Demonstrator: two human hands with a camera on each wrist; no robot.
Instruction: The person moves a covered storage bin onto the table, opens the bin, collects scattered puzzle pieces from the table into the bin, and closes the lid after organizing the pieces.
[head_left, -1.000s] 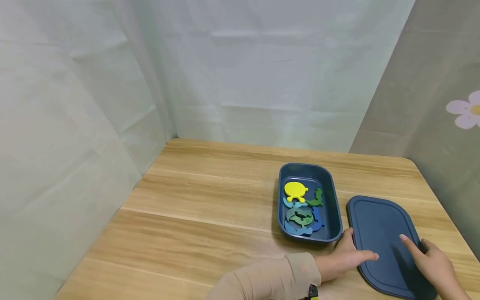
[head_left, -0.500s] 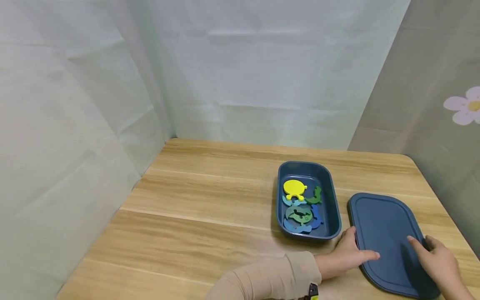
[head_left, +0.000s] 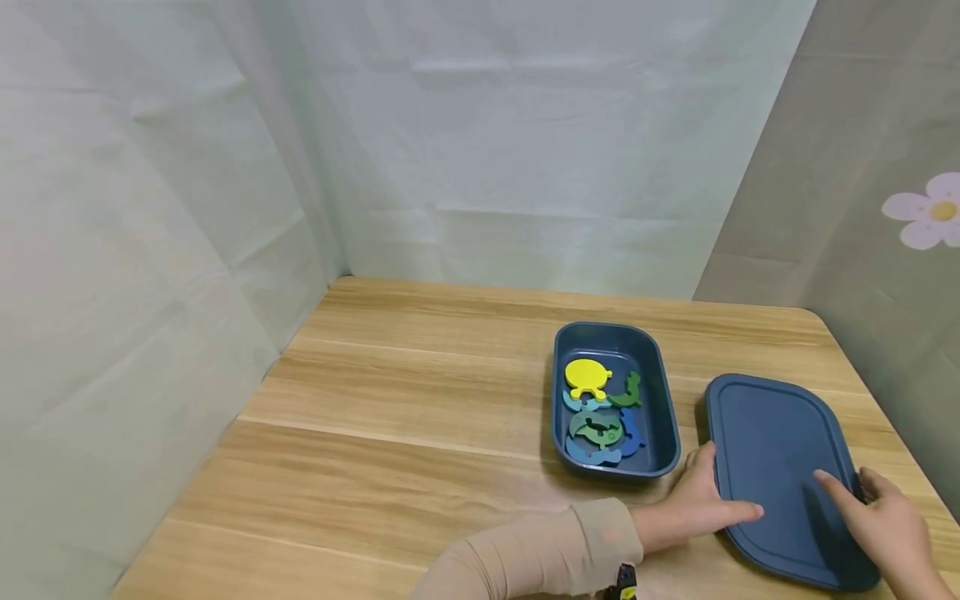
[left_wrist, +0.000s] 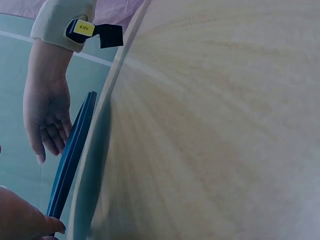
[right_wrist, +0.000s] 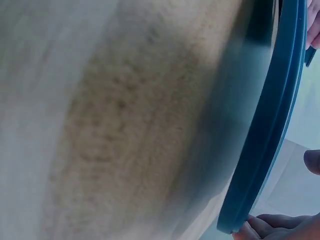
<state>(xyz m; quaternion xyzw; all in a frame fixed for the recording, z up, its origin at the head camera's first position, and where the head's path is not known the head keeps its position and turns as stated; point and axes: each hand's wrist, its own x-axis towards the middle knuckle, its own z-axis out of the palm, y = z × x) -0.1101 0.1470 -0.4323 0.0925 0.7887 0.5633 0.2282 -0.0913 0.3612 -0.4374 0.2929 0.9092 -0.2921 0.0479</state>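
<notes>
A dark blue rectangular lid [head_left: 780, 467] with rounded corners is held just above the wooden table, between both hands. My left hand [head_left: 701, 496] holds its left edge, fingers at the rim and thumb reaching over the top. At the opposite edge my right hand [head_left: 885, 521] holds the lid, its thumb above the top face. In the right wrist view the lid's rim [right_wrist: 267, 115] shows from the side over its shadow, with the right hand's fingers [right_wrist: 280, 225] at its lower end. Left of the lid stands a matching blue box [head_left: 667, 417] without a cover.
Several flat animal-shaped pieces lie in the box, among them a yellow piece [head_left: 587, 377], a dark green piece [head_left: 628, 390] and a blue piece [head_left: 632, 433]. The wooden table [head_left: 390, 433] extends left, with pale cloth [head_left: 525, 167] hanging behind it.
The lid has risen a little off the table and shifted slightly away from me, both hands moving with it. The box and its pieces have not been moved.
</notes>
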